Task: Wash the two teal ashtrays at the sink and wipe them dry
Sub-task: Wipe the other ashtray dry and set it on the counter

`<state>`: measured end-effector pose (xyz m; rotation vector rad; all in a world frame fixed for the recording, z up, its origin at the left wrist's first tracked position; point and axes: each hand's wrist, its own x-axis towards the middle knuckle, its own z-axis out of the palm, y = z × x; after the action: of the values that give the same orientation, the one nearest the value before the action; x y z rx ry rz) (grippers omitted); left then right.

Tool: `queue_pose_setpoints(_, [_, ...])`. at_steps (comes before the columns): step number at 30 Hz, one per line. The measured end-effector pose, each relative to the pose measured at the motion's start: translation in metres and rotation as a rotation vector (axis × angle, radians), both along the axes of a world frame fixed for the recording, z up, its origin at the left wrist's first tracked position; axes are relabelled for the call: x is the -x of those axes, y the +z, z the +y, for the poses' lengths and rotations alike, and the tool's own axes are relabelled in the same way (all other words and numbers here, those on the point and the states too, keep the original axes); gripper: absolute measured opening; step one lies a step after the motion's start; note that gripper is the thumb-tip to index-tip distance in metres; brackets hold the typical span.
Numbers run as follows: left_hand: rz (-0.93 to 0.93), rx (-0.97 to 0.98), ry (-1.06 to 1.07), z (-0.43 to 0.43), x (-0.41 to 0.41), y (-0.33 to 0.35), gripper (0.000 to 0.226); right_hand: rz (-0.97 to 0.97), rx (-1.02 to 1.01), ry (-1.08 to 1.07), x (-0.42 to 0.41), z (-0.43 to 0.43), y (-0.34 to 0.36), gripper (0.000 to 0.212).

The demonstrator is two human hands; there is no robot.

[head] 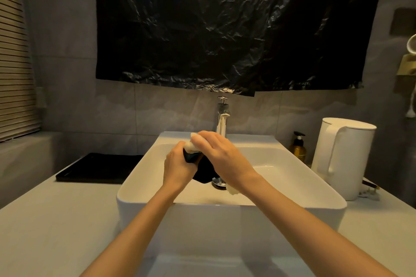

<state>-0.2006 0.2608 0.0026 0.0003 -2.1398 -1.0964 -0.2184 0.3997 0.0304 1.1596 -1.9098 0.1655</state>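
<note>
Head view, biggest stuff first: black plastic sheet [236,24] hangs on the wall, then the pale table [56,220] with the white sink [213,227] sitting on it. A white kettle [346,159] is off to the right and a black tray [99,167] is just left of the basin, with the chrome faucet [222,119] behind. No water stream that I can make out.

Now the bit that matters. The left grip [177,164] is curled round 1 teal ashtray [190,157], holding it up over the basin from the left and below. The right grip [221,153] comes in from above, fingers bent over a white cloth [194,140] and pressing it onto the ashtray's top edge. So the ashtray sits sandwiched between the 2 grips, tilted with its top towards the faucet. It looks like a rub or wipe step, but I can't tell wet from dry.

Right under them, touching the basin floor beside the drain [218,183], lies a dark piece [204,174], probably ashtray number 2. It's below the right wrist, so I'd guess that side reaches it first.
</note>
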Motion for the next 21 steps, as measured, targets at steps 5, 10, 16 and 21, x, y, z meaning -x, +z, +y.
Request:
queue_pose_setpoints(5, [0.010, 0.088, 0.031, 0.005, -0.003, 0.002, 0.025, -0.138, 0.036, -0.027, -0.009, 0.011, -0.010, 0.059])
queue_pose_setpoints(10, [0.018, 0.078, 0.027, 0.008, -0.006, 0.003, 0.024, -0.050, -0.014, 0.016, -0.003, 0.000, -0.006, 0.038])
queue_pose_setpoints(16, [0.001, 0.120, 0.044, 0.003, -0.008, 0.003, 0.019, -0.175, 0.083, 0.001, -0.015, 0.013, -0.025, 0.054])
queue_pose_setpoints(21, [0.003, 0.088, 0.052, 0.009, -0.008, 0.004, 0.022, -0.150, 0.100, 0.003, -0.005, 0.008, -0.009, 0.042])
